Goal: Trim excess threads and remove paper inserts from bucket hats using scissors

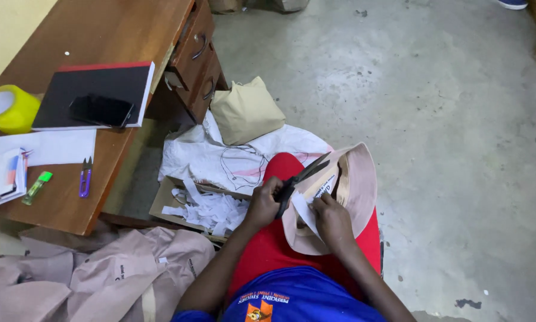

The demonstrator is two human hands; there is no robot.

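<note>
A pale pink bucket hat [358, 185] lies upside down on my lap over red trousers. My left hand [264, 203] grips black scissors [303, 176], whose blades point up and right toward the hat's inside. My right hand [332, 219] pinches a white paper label [306, 209] at the hat's inner band, just beside the scissor blades.
A cardboard tray [163, 200] of white paper scraps sits left of my knee. A white sack [220, 155] and a tan cloth bundle [244, 110] lie behind it. A wooden desk [101, 42] at left holds a black notebook, phone, yellow tape roll and purple snips. More pink hats [119, 274] lie bottom left.
</note>
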